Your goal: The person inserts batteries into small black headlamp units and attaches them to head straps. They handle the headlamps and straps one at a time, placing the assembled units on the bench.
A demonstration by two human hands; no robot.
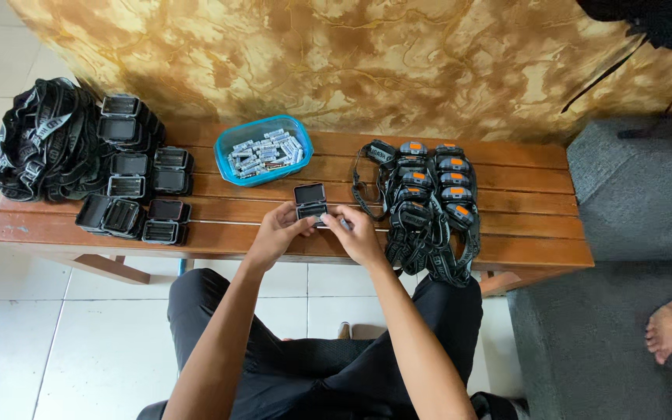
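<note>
Our left hand [278, 229] and right hand [359, 233] clasp one open black case [310, 204] above mid-surface [523, 253]; about eight finished headlamps [429, 198] lie right, about ten open cases [135, 183] wait left, we judge

I hold a small black battery case [310, 204] over the wooden bench [507, 233], its hinged lid standing open toward the wall. My left hand [278, 231] grips its left side, my right hand [359, 233] its right, where a silvery battery [344, 224] shows at my fingertips.
</note>
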